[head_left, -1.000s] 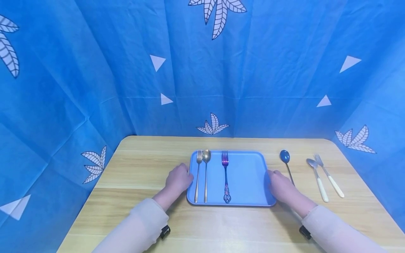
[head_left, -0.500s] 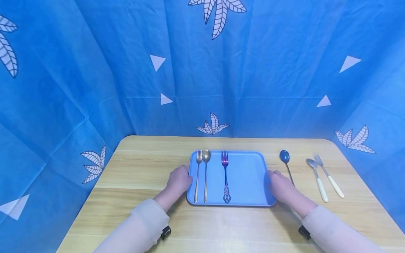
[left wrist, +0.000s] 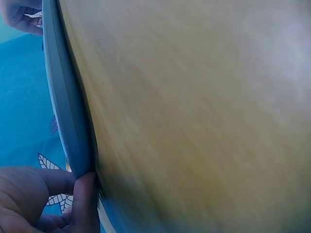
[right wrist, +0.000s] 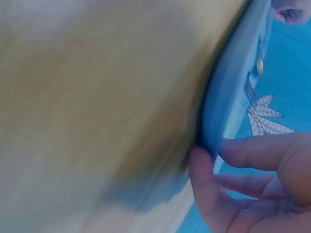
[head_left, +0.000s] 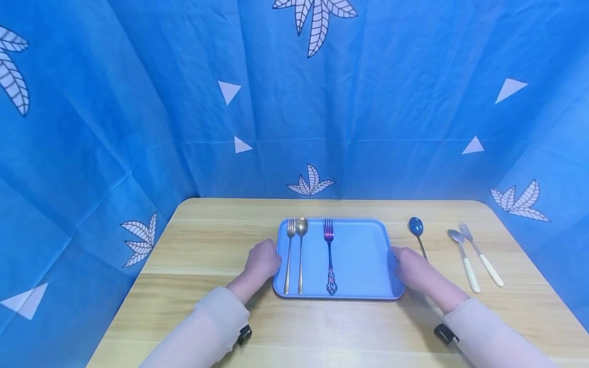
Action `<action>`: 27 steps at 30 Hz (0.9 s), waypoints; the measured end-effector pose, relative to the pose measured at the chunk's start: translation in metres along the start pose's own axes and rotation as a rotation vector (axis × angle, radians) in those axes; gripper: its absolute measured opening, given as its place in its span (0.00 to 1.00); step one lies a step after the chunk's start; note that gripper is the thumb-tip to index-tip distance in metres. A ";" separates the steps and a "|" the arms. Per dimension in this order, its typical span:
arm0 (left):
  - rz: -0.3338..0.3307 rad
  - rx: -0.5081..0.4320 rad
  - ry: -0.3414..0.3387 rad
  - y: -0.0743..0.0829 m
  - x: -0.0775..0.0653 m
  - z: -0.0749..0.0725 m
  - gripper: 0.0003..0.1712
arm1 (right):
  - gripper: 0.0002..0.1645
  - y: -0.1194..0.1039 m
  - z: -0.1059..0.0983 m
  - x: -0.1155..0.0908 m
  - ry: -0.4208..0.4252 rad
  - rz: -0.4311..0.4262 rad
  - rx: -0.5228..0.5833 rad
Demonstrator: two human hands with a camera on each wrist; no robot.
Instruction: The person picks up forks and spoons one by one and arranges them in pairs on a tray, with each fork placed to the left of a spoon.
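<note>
At opposite ends of the tray (head_left: pixel 361 260), left hand (head_left: pixel 263 259) and right hand (head_left: pixel 413 267) pinch the rim (head_left: pixel 338 297); only wrist views clearly show the fingertips (right wrist: pixel 200 159).

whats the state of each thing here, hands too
Tray: loaded with three pieces, held at both ends
Left hand: pinching tray's left edge
Right hand: pinching tray's right edge
Gold fork: lying on tray
Gold spoon: lying on tray
Purple fork: lying on tray
Blue spoon: off tray, handle partly hidden
White-handled spoon: off tray
White-handled fork: off tray
</note>
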State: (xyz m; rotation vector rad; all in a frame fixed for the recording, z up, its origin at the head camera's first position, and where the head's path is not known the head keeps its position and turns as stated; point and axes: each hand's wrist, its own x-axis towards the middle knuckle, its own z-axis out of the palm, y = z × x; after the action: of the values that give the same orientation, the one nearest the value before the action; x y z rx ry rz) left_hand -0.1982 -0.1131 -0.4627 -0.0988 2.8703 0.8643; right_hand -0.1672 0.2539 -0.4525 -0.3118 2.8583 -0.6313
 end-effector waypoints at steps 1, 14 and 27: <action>-0.006 0.000 -0.003 0.000 0.000 0.000 0.09 | 0.30 0.001 -0.002 0.000 -0.009 -0.006 0.012; -0.002 0.017 -0.003 -0.001 0.005 0.001 0.12 | 0.25 0.010 -0.034 -0.005 -0.074 -0.033 0.042; -0.026 0.006 -0.015 0.002 0.001 -0.002 0.08 | 0.23 0.032 -0.064 0.000 -0.033 0.039 0.113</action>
State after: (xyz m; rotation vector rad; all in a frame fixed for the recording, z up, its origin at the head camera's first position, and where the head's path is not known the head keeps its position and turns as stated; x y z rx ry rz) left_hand -0.1999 -0.1123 -0.4598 -0.1274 2.8513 0.8478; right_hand -0.1875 0.3073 -0.4097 -0.2457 2.7767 -0.7686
